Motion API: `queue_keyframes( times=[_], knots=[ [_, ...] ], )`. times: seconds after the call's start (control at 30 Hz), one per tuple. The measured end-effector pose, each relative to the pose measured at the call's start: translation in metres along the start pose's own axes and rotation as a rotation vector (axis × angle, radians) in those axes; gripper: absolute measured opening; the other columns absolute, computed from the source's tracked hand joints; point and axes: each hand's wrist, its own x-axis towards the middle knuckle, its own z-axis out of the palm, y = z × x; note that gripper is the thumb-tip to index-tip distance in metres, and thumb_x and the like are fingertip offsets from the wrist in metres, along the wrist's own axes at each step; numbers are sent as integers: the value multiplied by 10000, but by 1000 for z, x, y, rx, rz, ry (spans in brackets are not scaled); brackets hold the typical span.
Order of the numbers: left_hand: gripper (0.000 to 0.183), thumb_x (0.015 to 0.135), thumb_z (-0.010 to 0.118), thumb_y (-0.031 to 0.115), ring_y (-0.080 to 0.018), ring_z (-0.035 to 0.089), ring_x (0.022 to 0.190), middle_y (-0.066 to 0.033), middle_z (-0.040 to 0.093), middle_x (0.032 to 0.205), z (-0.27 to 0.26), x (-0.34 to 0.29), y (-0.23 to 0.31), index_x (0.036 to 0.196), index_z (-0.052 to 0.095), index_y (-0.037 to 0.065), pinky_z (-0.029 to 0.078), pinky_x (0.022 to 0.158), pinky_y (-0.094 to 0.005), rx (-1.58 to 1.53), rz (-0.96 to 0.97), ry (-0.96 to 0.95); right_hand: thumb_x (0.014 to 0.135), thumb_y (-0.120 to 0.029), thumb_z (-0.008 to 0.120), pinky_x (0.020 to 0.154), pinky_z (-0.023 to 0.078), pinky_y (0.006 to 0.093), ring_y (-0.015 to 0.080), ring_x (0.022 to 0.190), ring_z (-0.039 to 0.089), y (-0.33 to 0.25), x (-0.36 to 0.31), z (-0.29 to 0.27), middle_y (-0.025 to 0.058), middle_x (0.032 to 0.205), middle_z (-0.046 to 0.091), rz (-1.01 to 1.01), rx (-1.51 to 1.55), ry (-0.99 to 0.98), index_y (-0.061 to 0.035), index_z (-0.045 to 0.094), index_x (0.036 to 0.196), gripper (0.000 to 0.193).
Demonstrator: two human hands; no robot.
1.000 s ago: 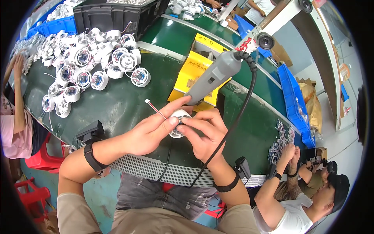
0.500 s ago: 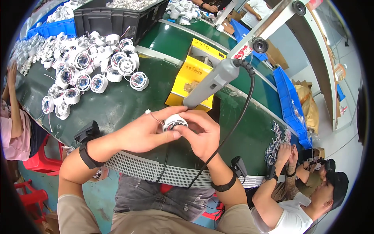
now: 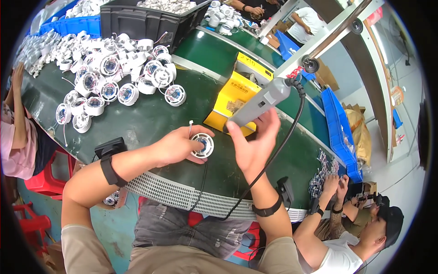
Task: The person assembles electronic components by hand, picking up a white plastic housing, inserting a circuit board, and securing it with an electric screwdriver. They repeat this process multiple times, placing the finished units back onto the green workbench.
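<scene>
My left hand (image 3: 175,147) holds a round white plastic housing (image 3: 202,145) with its open face up. A blue circuit board shows inside it, and a thin wire with a small white connector (image 3: 191,122) sticks up beside my fingers. My right hand (image 3: 255,144) is at the lower part of a grey electric screwdriver (image 3: 260,102), with thumb and fingers spread apart. Its fingers are partly behind the tool, and no closed grip shows. A black cord runs from the screwdriver's top. Behind its tip stands a yellow box-shaped screw feeder (image 3: 232,91).
Several similar white housings (image 3: 109,91) are piled at the left on the green table (image 3: 150,118). A black crate (image 3: 137,25) and a blue bin (image 3: 82,25) stand behind. Wire bundles (image 3: 321,171) lie at right near a co-worker's hands (image 3: 336,185). A grey perforated strip (image 3: 169,189) edges the table.
My right hand has left the housing and moved up and right to the screwdriver, its fingers spreading. My left hand now holds the housing alone, its open face more visible.
</scene>
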Motion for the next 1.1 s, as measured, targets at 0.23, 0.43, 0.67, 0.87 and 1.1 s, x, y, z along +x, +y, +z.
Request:
queue_keyframes(
  times=[0.23,0.43,0.67,0.87,1.1],
  knots=[
    [360,969,472,40,-229,653,954,-118,595,1091,-2,3,-9,1328,460,5,580,869,-354,-73,-55,75,887,-114,610,882,490,355,218,907,617,-5,23,12,118,1038,560,79,482,43,11,248,1448,680],
    [373,996,442,64,-224,653,953,-103,573,1123,-3,0,-8,1366,415,24,577,879,-344,-32,-71,118,1010,-261,403,453,461,321,174,479,486,-3,54,19,90,674,473,38,647,197,-50,229,1443,512],
    [314,990,440,50,-211,654,931,-101,587,1076,-1,3,-10,1301,443,9,584,853,-337,-7,-76,127,1030,-292,387,443,441,314,164,464,472,4,64,21,74,649,462,27,579,244,-34,287,1383,448],
    [294,960,451,7,-207,654,914,-108,591,1058,-1,3,-11,1254,459,4,593,821,-327,5,-74,142,1028,-294,396,441,436,306,161,466,471,11,65,30,79,659,479,1,551,208,-28,297,1366,441],
    [288,950,453,-4,-207,652,902,-110,588,1059,0,5,-11,1238,460,0,600,810,-337,8,-58,138,1024,-281,412,440,434,303,159,469,472,12,64,30,77,662,483,32,550,187,-28,325,1316,396]
  ],
)
